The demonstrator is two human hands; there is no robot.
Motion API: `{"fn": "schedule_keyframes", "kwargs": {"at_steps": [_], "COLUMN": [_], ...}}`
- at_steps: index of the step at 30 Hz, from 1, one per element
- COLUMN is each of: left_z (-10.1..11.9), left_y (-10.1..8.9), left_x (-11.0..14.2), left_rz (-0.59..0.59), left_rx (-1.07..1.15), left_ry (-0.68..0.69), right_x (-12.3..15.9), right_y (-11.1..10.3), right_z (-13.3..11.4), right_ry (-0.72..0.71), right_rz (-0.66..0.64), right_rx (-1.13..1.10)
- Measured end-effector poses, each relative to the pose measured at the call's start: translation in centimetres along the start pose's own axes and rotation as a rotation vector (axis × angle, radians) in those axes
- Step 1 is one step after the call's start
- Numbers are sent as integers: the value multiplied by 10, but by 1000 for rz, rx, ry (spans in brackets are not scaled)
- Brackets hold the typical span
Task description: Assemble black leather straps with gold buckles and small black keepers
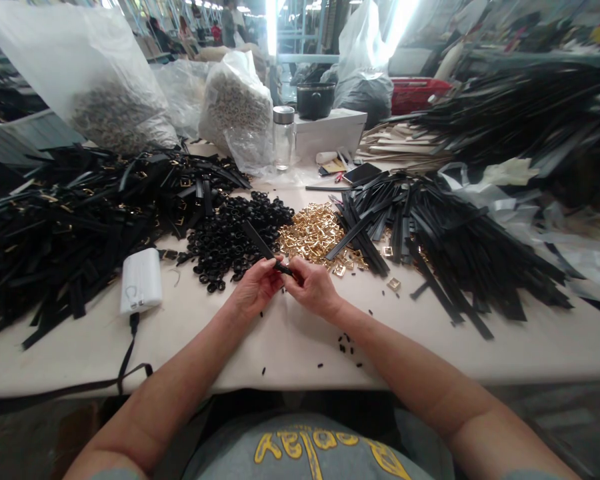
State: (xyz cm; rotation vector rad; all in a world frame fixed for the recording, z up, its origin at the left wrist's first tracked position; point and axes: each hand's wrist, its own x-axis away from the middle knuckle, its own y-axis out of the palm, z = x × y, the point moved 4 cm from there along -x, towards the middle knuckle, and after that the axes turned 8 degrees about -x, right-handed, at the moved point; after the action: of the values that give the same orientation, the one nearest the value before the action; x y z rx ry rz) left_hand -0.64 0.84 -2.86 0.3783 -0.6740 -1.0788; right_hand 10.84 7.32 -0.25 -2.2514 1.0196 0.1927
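A black strap (259, 239) runs slantwise between my two hands above the middle of the table. My left hand (258, 285) pinches it near its lower end. Fingers closed, my right hand (310, 287) grips that same end, where the fingers hide the detail. Just beyond my hands lie a heap of small black loops (230, 233) and a pile of gold buckles (313, 230). Loose black straps (440, 240) spread out to the right. On the left is a large mound of black straps with gold buckles (80, 227).
A white power bank (141, 281) with a cable sits on the left. At the back stand a glass bottle (283, 140), a bag of rings (237, 107), a black pot (315, 100) and a phone (362, 173). Several tiny black bits (347, 343) dot the table's front.
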Motion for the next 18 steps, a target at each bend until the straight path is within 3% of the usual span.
{"fn": "schedule_keyframes", "kwargs": {"at_steps": [10,18], "left_z": [-1,11], "left_y": [-1,-10], "left_x": [0,0], "left_rz": [-24,90], "left_rx": [-63,-185], "left_ry": [-10,79], "right_x": [3,-2], "right_y": [0,-2], "right_z": [0,10], "right_ry": [-46,-27], "right_rz": [-2,-94], "right_rx": [22,-51]}}
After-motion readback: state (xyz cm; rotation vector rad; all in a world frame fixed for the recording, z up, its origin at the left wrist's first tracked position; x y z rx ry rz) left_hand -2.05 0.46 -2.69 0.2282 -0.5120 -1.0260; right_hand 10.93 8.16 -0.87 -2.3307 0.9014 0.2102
